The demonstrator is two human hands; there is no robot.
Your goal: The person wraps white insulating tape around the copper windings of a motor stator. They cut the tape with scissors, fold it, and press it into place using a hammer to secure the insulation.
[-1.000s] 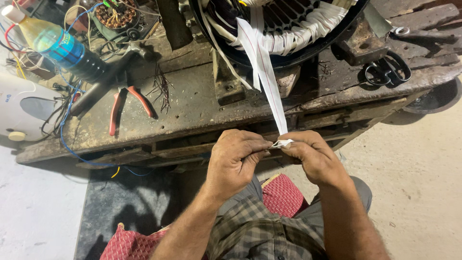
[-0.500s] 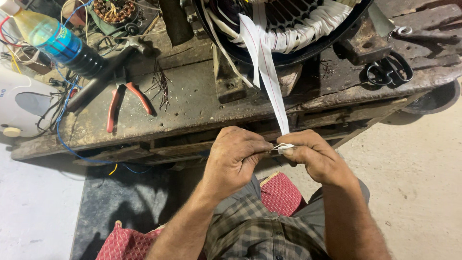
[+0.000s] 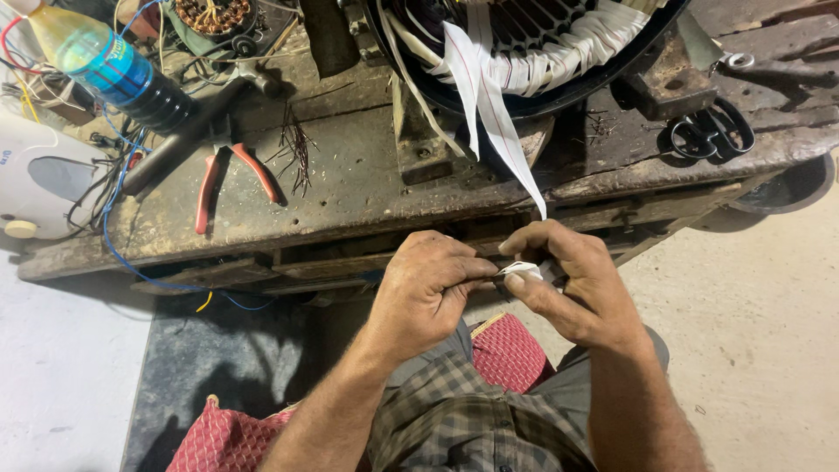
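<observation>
Pinching the end of the white tape point(image 3: 498, 114) between both thumbs and forefingers, my left hand point(image 3: 428, 293) and right hand point(image 3: 572, 284) meet just below the bench point(image 3: 350, 188); the tape runs taut up to the motor point(image 3: 533, 44) at twelve o'clock, probably for knotting. Pliers point(image 3: 229, 175) lie at ten o'clock.

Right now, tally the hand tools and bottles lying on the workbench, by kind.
Pliers with red handles: 1
Black scissors: 1
Plastic bottle with a blue label: 1
Total: 3

Worn wood bench point(image 3: 350, 188): pliers point(image 3: 229, 175), scissors point(image 3: 710, 129), bottle point(image 3: 114, 70), stator point(image 3: 524, 44).
</observation>
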